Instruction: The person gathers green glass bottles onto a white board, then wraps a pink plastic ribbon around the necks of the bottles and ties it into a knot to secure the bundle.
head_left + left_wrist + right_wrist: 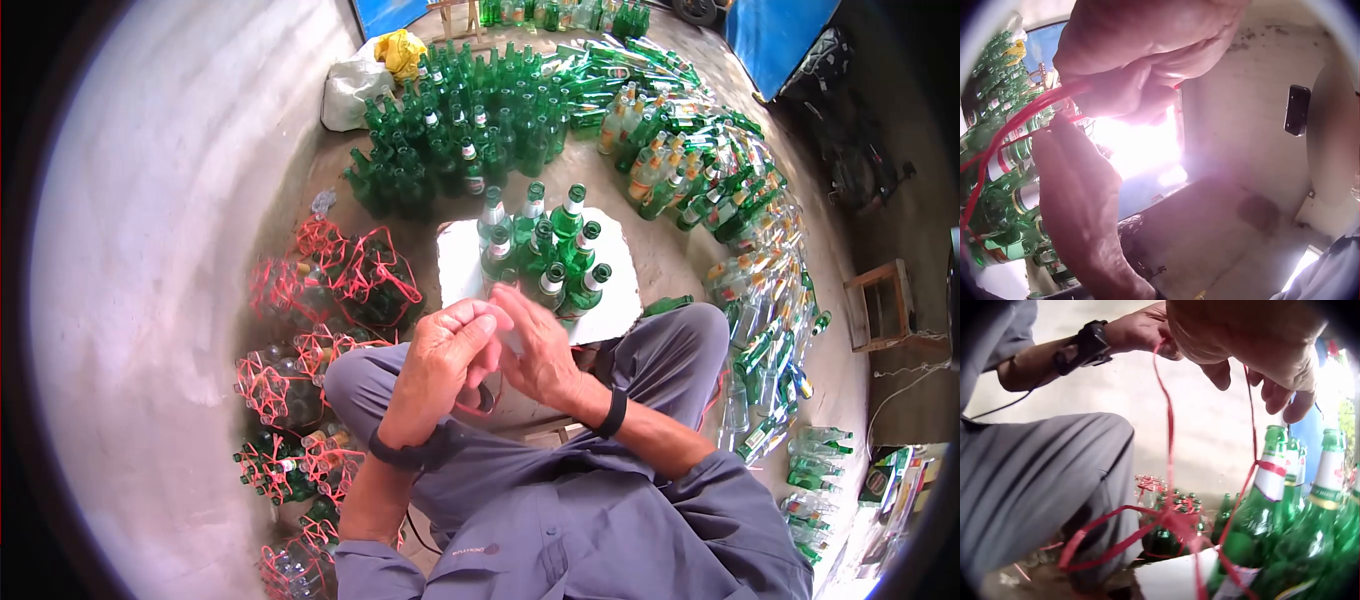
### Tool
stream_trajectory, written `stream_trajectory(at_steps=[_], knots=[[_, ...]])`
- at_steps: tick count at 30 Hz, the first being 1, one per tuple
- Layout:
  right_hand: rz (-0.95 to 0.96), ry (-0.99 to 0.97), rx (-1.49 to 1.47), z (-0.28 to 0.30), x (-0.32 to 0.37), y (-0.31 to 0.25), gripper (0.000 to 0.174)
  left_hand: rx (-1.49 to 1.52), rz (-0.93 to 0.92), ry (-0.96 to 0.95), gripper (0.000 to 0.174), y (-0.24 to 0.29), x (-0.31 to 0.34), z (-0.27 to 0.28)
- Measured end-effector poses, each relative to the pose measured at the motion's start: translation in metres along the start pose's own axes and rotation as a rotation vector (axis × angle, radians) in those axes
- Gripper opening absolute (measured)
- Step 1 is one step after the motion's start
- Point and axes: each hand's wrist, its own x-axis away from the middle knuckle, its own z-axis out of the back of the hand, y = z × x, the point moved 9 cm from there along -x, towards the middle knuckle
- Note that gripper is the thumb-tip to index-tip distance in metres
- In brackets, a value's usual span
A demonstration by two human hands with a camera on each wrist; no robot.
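Red plastic string (1029, 112) runs up from the beer bottles into both hands. My left hand (445, 350) pinches strands between thumb and curled fingers. Close beside it, my right hand (540, 350) bends its fingers round another strand, which hangs below it in the right wrist view. Several green beer bottles (542, 250) with pale neck labels stand upright in a cluster on a white board (620, 285), just beyond both hands. String wraps a bottle neck (1271, 467), and a red knot (1179, 522) with loops hangs before the bottles.
Many green bottles (450, 130) stand behind the board. More bottles (770, 290) lie piled along the right. Bundles tied with red string (350, 270) sit at the left by the wall. A wooden frame (880, 305) stands far right; the person's knees flank the board.
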Motion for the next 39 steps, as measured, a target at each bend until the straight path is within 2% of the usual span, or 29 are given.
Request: stream_trajectory(at_steps=[1,2,4,6,8,9,10,12,13,14,16,17,18,20,22,23,24,27,32,34,37,39], knots=[[-0.086,-0.014,-0.124,-0.004,0.007,0.004,0.069,-0.032,0.026,-0.021,0.023,0.004,0.005,-0.005],[-0.092,-0.007,-0.122,-0.004,0.013,0.0,0.069,-0.036,0.029,-0.029,0.023,0.009,0.011,-0.008],[-0.33,-0.046,-0.443,-0.013,0.022,0.013,0.066,-0.08,0.081,-0.13,0.023,0.012,0.022,-0.023],[-0.257,-0.013,-0.42,-0.003,0.019,0.004,0.063,-0.095,0.098,-0.167,0.022,0.012,0.033,-0.03],[0.016,-0.017,-0.269,0.007,0.015,-0.021,0.058,-0.098,0.14,-0.222,0.02,0.007,0.043,-0.041],[0.031,0.045,-0.305,0.015,0.013,-0.027,0.044,-0.084,0.181,-0.259,0.018,0.001,0.048,-0.046],[0.032,0.043,-0.309,0.018,0.014,-0.027,0.044,-0.084,0.182,-0.254,0.018,-0.004,0.051,-0.049],[0.036,-0.055,-0.354,0.018,0.015,-0.025,0.028,-0.124,0.064,-0.375,0.016,-0.004,0.057,-0.065],[0.013,-0.026,-0.375,0.022,0.015,-0.022,0.016,-0.16,0.063,-0.391,0.015,-0.003,0.059,-0.067],[0.01,-0.028,-0.378,0.025,0.017,-0.02,0.016,-0.16,0.066,-0.389,0.015,-0.005,0.059,-0.064],[-0.151,-0.062,-0.427,0.028,0.021,-0.003,0.012,-0.349,-0.026,-0.335,0.013,-0.008,0.056,-0.047],[-0.19,-0.039,-0.483,0.036,0.019,-0.001,0.007,-0.281,-0.035,-0.258,0.011,-0.013,0.052,-0.035],[-0.227,-0.031,-0.441,0.036,0.026,0.015,0.027,-0.38,-0.034,-0.184,0.01,-0.006,0.047,-0.022],[-0.325,-0.04,-0.497,0.046,0.024,0.02,0.032,-0.34,0.001,-0.023,0.01,-0.007,0.038,0.009],[-0.342,-0.024,-0.486,0.053,0.022,0.016,0.032,-0.399,-0.09,0.082,0.01,-0.008,0.028,0.04],[-0.374,-0.041,-0.481,0.052,0.024,0.015,0.03,-0.337,-0.062,0.135,0.009,-0.008,0.026,0.052],[-0.405,-0.061,-0.476,0.051,0.026,0.016,0.028,-0.259,-0.054,0.152,0.009,-0.009,0.024,0.063],[-0.377,-0.094,-0.466,0.045,0.033,0.013,0.028,-0.343,-0.074,0.223,0.01,-0.011,0.019,0.091],[-0.401,-0.085,-0.517,0.039,0.034,0.008,0.029,-0.236,-0.066,0.353,0.012,-0.029,0.019,0.123],[-0.416,-0.093,-0.521,0.037,0.033,0.007,0.03,-0.165,-0.028,0.363,0.014,-0.041,0.018,0.127],[-0.446,-0.091,-0.561,0.036,0.033,0.009,0.032,-0.074,-0.074,0.328,0.02,-0.044,0.016,0.117],[-0.531,-0.079,-0.636,0.032,0.038,0.016,0.035,-0.062,-0.072,0.33,0.022,-0.042,0.016,0.107]])
